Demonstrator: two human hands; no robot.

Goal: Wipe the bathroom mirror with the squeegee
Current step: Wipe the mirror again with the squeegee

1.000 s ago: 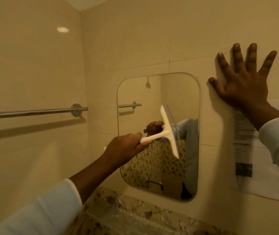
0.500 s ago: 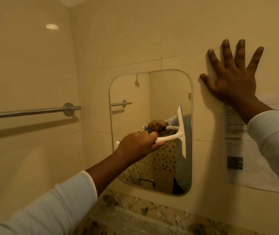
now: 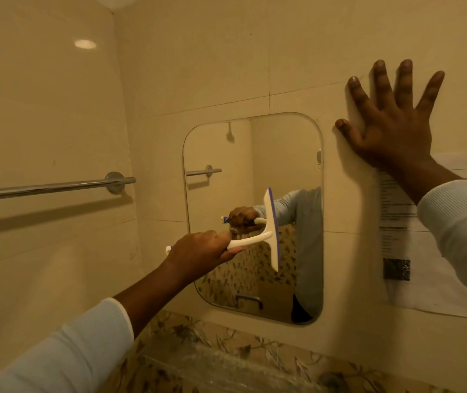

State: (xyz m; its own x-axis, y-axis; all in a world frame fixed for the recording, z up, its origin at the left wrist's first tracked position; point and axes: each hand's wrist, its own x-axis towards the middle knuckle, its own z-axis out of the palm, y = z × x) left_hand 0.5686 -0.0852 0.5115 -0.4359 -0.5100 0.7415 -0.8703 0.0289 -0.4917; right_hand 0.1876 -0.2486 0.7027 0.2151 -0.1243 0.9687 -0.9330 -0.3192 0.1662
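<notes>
Squeegee [image 3: 272, 231] blade stands nearly upright against the glass of the bathroom mirror [image 3: 283, 154], a little right of the mirror's middle and in its lower half; the reflected handle meets the blade there. The tool is white with a purple strip along the blade and purple at the tip of its handle. The left hand [image 3: 201, 255] grasps the handle, fingers curled round it and thumb on top, the handle's end poking out behind the fist. That arm reaches in from the lower left in a pale ribbed sleeve [image 3: 65, 355].

The right hand [image 3: 391, 129] lies flat on the cream wall tile [image 3: 198, 66] just beside the mirror's upper right corner, fingers straight and spread wide, holding nothing. Its heel sits at the top edge of a printed paper notice [image 3: 430, 285] stuck to the wall, which carries lines of text and a dark square code.

On the left wall a chrome towel bar [image 3: 51, 188] runs level. Below the mirror runs a band of leaf-patterned tile [image 3: 226, 344].
</notes>
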